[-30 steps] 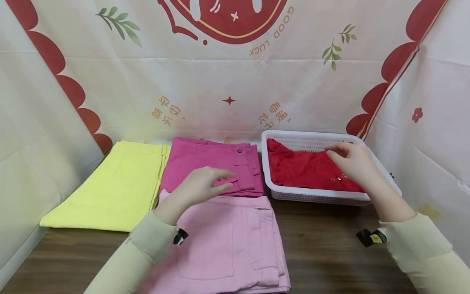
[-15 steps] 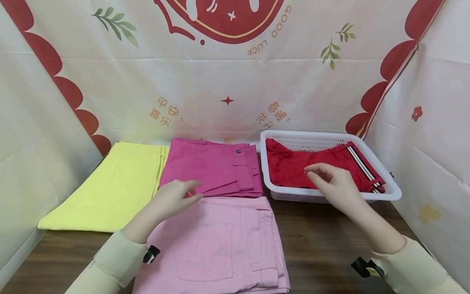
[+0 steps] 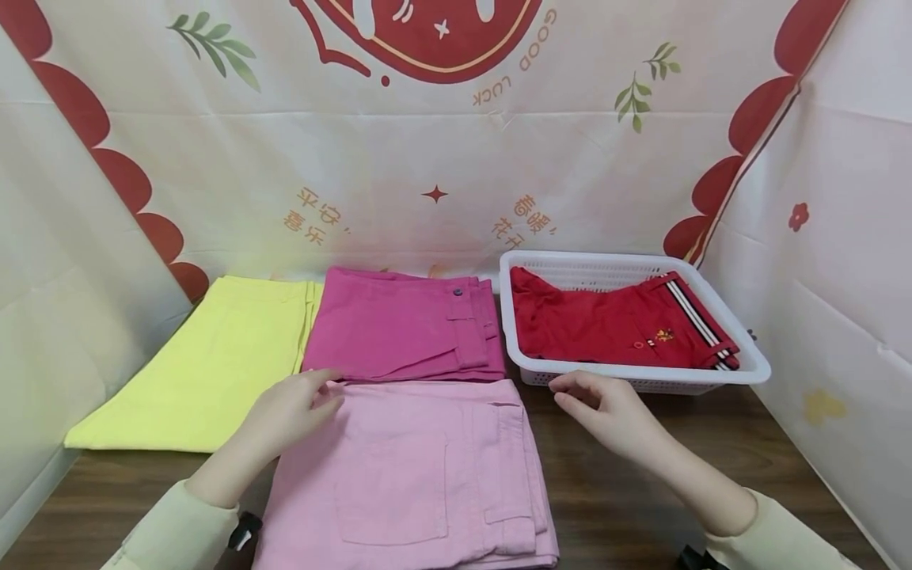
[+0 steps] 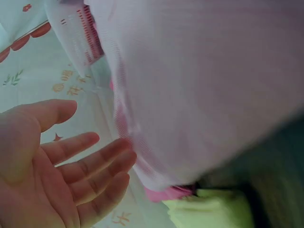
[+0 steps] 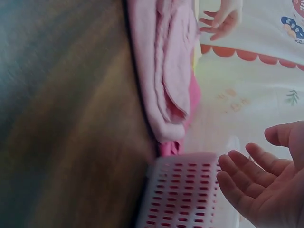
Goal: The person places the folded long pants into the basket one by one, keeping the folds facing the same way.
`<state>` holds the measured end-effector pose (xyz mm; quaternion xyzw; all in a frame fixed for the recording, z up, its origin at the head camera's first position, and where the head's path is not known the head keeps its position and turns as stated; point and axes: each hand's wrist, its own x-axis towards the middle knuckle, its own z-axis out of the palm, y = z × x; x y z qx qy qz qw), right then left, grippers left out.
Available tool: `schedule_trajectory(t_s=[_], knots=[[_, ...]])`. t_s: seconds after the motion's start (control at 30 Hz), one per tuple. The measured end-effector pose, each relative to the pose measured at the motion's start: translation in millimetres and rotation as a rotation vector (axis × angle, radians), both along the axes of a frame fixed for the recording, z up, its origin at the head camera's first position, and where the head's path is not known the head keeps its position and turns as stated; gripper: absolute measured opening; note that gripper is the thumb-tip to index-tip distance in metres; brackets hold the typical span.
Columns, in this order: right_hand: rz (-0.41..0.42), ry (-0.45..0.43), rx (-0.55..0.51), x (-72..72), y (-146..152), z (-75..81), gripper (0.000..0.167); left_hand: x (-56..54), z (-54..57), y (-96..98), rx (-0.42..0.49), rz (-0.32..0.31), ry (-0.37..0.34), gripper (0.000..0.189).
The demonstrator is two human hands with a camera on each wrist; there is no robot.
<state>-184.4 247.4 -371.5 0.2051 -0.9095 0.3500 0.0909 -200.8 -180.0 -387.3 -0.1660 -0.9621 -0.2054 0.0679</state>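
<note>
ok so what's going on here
A person's left hand is by the far left corner of the folded pink garment, and the right hand is at the near side of the white basket. Both hands are relaxed and hold nothing. A red garment lies in the basket; folded yellow and magenta garments lie side by side to its left.

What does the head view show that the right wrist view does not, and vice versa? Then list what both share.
Only the head view shows the black-and-white stripes on the red garment and the dark button on the magenta garment. Only the right wrist view shows the palm of the right hand and a blue print on the wall cloth. Both show the left hand, the pale pink garment and the white basket.
</note>
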Motion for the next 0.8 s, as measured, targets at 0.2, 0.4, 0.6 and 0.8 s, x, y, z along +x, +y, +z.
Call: schedule_trajectory(t_s=[0.2, 0.4, 0.6, 0.8], knots=[[0.029, -0.080, -0.034, 3.7, -3.0, -16.4, 0.020, 5.2, -2.9, -9.8, -0.002, 0.046, 0.011, 0.030], [0.050, -0.212, -0.061, 4.1, -5.9, -30.9, 0.034, 7.7, -6.5, -14.8, 0.037, 0.100, -0.016, 0.039], [0.061, -0.387, -0.144, 2.7, -9.8, -40.6, 0.052, 10.8, -11.8, -21.1, 0.074, 0.170, -0.105, 0.054], [0.080, -0.558, -0.271, -0.9, -13.5, -48.6, 0.058, 11.0, -15.1, -25.0, 0.115, 0.201, -0.232, 0.061]])
